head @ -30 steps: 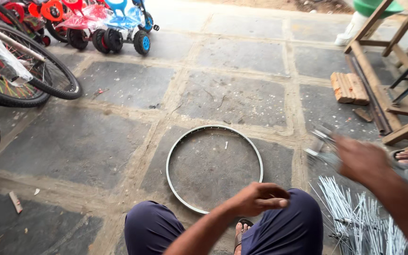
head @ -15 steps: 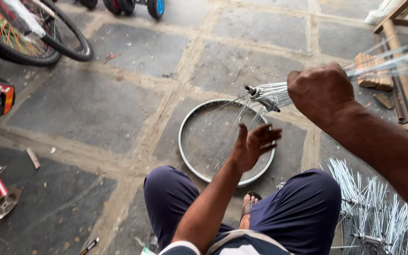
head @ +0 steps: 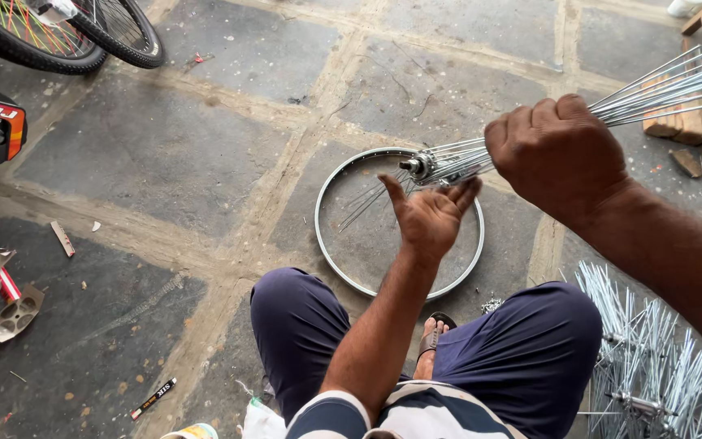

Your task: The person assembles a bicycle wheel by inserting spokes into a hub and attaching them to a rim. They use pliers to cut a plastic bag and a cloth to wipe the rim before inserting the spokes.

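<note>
A seated person in dark blue trousers works over a bare silver metal bicycle wheel rim [head: 349,275] lying flat on the grey stone-slab floor [head: 164,154]; above the rim, the right hand [head: 558,154] is clenched in a fist round a bundle of thin silver steel spokes [head: 660,85] fanning from a small metal wheel hub [head: 418,165], which hangs over the rim's far edge. The left hand [head: 428,215], fingers spread and palm up, sits just under the hub end, touching or nearly touching the spokes. To the right of the rim lies a heap of more spoked hubs [head: 652,366]; far left of it, black bicycle tyres [head: 115,36]. The loose spokes look liable to splay or tangle if the fist slackens, or slip from the hub
</note>
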